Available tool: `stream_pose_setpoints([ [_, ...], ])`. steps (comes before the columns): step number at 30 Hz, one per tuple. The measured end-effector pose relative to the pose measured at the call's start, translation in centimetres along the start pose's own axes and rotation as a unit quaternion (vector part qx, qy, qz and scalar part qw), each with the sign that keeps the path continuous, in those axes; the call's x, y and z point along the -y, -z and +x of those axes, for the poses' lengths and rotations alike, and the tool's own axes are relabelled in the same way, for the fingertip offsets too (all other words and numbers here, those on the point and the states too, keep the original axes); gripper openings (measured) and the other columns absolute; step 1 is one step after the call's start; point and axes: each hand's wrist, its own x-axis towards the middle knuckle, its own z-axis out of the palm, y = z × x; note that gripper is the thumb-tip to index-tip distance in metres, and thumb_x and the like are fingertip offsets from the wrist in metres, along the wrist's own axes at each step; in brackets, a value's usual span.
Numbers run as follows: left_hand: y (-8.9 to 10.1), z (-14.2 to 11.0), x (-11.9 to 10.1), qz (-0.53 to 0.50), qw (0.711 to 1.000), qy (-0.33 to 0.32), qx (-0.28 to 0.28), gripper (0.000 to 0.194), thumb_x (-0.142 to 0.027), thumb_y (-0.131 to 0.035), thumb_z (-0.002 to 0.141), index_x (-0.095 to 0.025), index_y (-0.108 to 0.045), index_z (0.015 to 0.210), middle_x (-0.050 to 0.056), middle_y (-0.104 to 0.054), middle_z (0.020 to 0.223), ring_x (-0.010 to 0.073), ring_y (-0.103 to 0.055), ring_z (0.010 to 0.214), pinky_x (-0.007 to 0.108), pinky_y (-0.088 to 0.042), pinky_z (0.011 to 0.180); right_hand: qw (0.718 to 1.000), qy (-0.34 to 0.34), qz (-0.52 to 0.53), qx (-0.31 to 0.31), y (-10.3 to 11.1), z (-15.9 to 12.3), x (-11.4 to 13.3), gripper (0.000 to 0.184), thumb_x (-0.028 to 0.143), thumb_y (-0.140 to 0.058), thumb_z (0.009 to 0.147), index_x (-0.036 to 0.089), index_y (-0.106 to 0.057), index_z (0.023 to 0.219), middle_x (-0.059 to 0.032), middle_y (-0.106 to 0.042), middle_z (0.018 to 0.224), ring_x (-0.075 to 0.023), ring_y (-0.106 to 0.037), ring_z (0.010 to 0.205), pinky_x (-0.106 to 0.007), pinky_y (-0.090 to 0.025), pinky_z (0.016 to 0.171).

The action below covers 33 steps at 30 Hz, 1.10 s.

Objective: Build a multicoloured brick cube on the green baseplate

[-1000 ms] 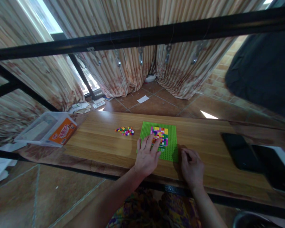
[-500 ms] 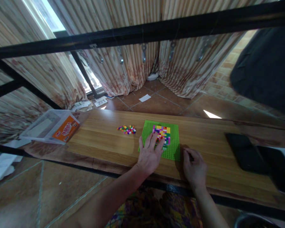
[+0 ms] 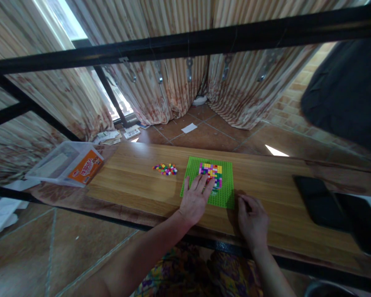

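A green studded baseplate (image 3: 226,168) lies on the wooden table (image 3: 136,181). A patch of small coloured bricks (image 3: 210,171) is fixed on it. My left hand (image 3: 195,199) rests flat on the plate's near left part, fingers spread, fingertips at the patch's edge. My right hand (image 3: 252,222) lies on the table just beyond the plate's near right corner, fingers curled; whether it holds a brick is hidden. A small heap of loose coloured bricks (image 3: 165,169) sits left of the plate.
A clear plastic box with an orange label (image 3: 68,165) stands at the table's left end. Dark flat devices (image 3: 315,200) lie at the right. A black metal bar (image 3: 185,41) crosses overhead. Curtains (image 3: 160,95) and tiled floor lie beyond.
The view has shifted slightly. My left hand has slid a little toward the brick patch; my right hand has stayed in place.
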Motion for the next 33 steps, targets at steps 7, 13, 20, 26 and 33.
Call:
stream_pose_setpoints([
  [7,-0.7,-0.1,0.1,-0.002,1.0,0.005,0.005,0.059,-0.008,-0.039,0.091,-0.026,-0.038,0.147,0.008,-0.047,0.148,0.0244,-0.039,0.136,0.056,-0.034,0.111,1.0,0.0,-0.002,-0.001,-0.1,0.0,0.1,0.033,0.043,-0.05,0.091,0.017,-0.07,0.091,-0.0118,-0.07,0.097,-0.0229,-0.064,0.089,-0.038,-0.05,0.084],
  [13,-0.2,-0.3,0.2,-0.038,0.999,0.007,0.024,0.064,-0.007,-0.043,0.087,-0.026,-0.035,0.148,0.01,-0.043,0.151,0.0248,-0.035,0.14,0.058,-0.031,0.112,1.0,-0.001,0.003,0.007,-0.2,0.1,-0.3,0.037,0.046,-0.049,0.09,0.016,-0.071,0.09,-0.0131,-0.071,0.097,-0.0239,-0.065,0.088,-0.04,-0.05,0.083],
  [20,0.5,0.0,0.8,-0.244,0.964,0.091,-0.06,0.07,-0.018,-0.049,0.086,-0.017,-0.023,0.151,0.016,-0.043,0.148,0.0266,-0.04,0.136,0.051,-0.035,0.113,0.989,-0.098,0.103,0.032,-0.6,1.7,1.1,0.052,0.054,-0.054,0.085,0.013,-0.064,0.114,-0.0158,-0.071,0.103,-0.0252,-0.067,0.089,-0.041,-0.052,0.082],
  [26,-0.5,1.1,0.6,-0.272,0.946,0.162,-0.071,0.07,-0.024,-0.056,0.085,-0.014,-0.026,0.148,0.017,-0.049,0.14,0.0284,-0.047,0.13,0.048,-0.043,0.108,0.99,-0.043,0.1,0.088,-2.9,2.7,5.5,0.063,0.054,-0.052,0.086,0.013,-0.051,0.133,-0.0188,-0.067,0.116,-0.024,-0.066,0.088,-0.04,-0.052,0.078],
  [33,-1.0,2.1,-0.5,-0.227,0.955,0.171,-0.079,0.05,-0.023,-0.05,0.09,-0.011,-0.041,0.138,0.019,-0.052,0.135,0.0274,-0.051,0.126,0.046,-0.046,0.106,0.996,0.005,0.041,0.079,-4.1,2.9,6.7,0.056,0.046,-0.044,0.089,0.009,-0.055,0.129,-0.0222,-0.063,0.124,-0.0289,-0.061,0.108,-0.047,-0.047,0.093],
])
